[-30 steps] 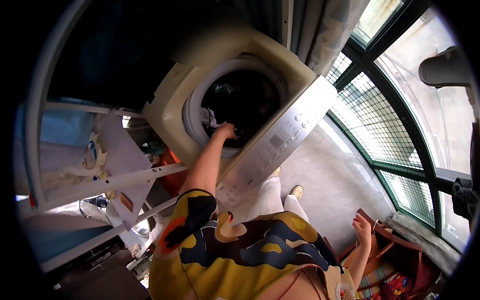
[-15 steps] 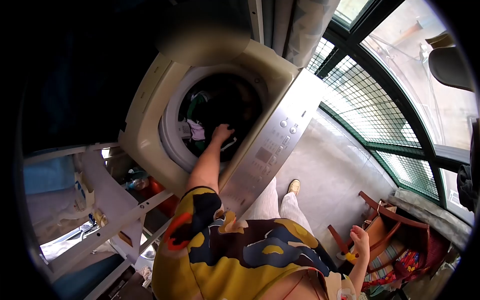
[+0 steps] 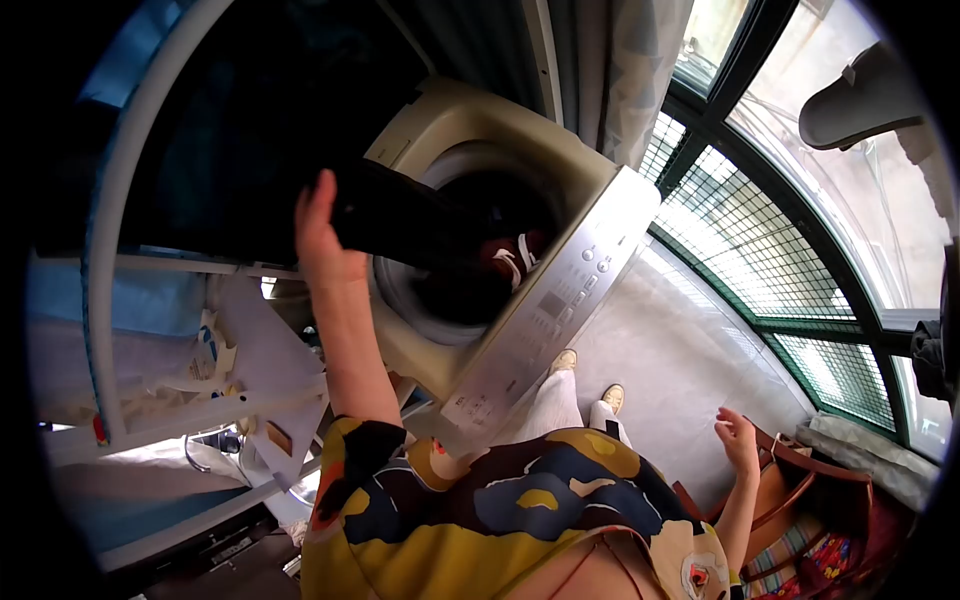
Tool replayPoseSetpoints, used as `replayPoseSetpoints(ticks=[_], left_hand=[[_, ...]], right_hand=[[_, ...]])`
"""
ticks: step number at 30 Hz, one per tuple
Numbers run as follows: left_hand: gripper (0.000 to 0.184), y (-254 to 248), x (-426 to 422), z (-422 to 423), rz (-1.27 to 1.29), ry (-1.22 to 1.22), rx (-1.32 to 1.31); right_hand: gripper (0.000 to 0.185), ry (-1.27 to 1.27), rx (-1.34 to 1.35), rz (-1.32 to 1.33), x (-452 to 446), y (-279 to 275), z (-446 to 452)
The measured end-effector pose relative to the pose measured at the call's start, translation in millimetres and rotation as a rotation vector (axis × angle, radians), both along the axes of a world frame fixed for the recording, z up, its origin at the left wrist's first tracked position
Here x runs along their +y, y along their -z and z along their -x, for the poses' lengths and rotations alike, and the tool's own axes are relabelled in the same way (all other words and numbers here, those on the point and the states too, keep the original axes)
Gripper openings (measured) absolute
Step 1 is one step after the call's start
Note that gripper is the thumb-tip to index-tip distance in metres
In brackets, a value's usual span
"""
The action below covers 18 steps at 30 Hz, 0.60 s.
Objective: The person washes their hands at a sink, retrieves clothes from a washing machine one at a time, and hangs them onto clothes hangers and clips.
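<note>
My left hand (image 3: 325, 240) is raised at the left of the washing machine (image 3: 590, 190), its fingers closed on a black garment (image 3: 405, 205). The dark cloth stretches from the hand over the machine's rim and down into the drum, where its lower end merges with shadow. Inside the drum lies a dark red piece of clothing with white stripes (image 3: 508, 258). Off to the right, my right hand (image 3: 737, 437) hangs in the air with loosely bent fingers and holds nothing. It is nearest to a brown wooden chair (image 3: 830, 475).
The silver control panel (image 3: 555, 300) faces my body. A white metal frame (image 3: 215, 412) with shelves stands at the left. Green-framed mesh windows (image 3: 765, 220) line the right side. Colourful cloth (image 3: 825, 540) lies on the chair, and a curtain (image 3: 640, 80) hangs behind the machine.
My left hand has come up out of the drum and moved left, drawing the black garment with it. The red striped clothing now shows in the drum. My right hand has risen slightly.
</note>
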<state>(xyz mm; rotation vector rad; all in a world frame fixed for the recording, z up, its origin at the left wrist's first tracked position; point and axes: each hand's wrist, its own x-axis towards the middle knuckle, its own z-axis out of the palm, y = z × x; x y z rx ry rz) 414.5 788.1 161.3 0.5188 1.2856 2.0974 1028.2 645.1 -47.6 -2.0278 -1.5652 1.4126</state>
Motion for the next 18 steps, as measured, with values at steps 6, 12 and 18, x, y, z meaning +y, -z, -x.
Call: replayPoseSetpoints(ticks=[6, 12, 18], left_hand=[[0.021, -76.1, -16.4, -32.4, -0.269, -0.114, -0.098], [0.036, -137.6, -19.2, -39.2, -0.773, 0.336, -0.229], [0.026, -163.4, -31.1, -65.9, -0.660, 0.593, -0.143]], right_hand=[[0.032, -0.036, 0.190, -0.119, 52.6, -37.3, 53.5], [0.042, -0.550, 0.501, -0.381, 127.5, -108.8, 246.5], [0.087, -0.526, 0.621, -0.637, 152.4, -94.9, 394.2]])
